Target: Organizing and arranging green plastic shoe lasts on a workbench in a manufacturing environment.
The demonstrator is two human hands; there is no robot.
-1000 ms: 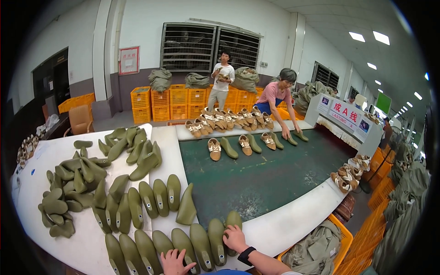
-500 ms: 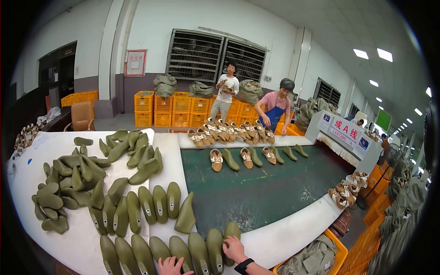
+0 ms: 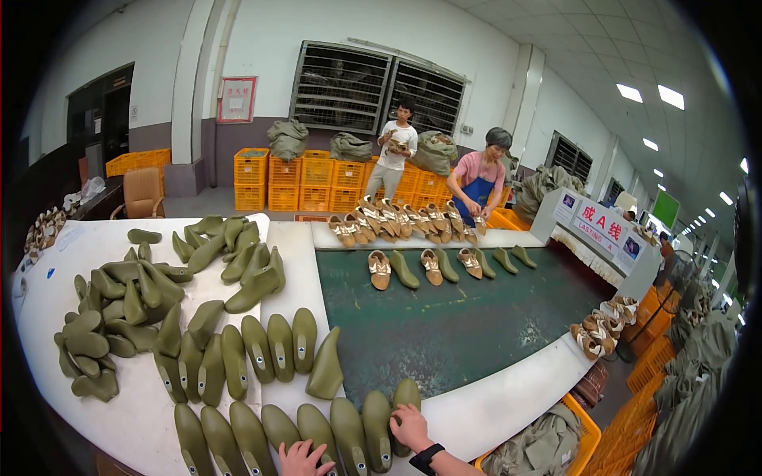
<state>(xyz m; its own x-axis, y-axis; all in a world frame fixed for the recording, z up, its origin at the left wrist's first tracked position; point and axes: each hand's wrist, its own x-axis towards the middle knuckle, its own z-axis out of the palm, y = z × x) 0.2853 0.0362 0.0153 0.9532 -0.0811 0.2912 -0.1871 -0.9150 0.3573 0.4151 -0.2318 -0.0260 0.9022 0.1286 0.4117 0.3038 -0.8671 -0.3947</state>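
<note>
Along the near edge runs a row of olive-green shoe lasts (image 3: 347, 428), standing side by side. My left hand (image 3: 305, 460) is at the lower edge with its fingers spread, touching the near ends of lasts mid-row. At the row's right end my right hand (image 3: 410, 428), a dark band on its wrist, lies with fingers apart against the rightmost last (image 3: 407, 393). Neither hand is closed round a last. Just beyond stands a second row of lasts (image 3: 281, 345), with one tilted last (image 3: 325, 366) at its right end.
Loose lasts (image 3: 147, 293) are heaped on the white table (image 3: 48, 317) at left. Brown-and-white shoes (image 3: 379, 270) and single lasts stand on the green belt (image 3: 429, 333). Across it, a person in a blue apron (image 3: 479, 190) works by more shoes. An orange crate (image 3: 587, 440) is at lower right.
The whole view has shifted slightly. Both my hands keep their places against the near row. Across the belt, the aproned person has lifted their head a little and brought their hands together.
</note>
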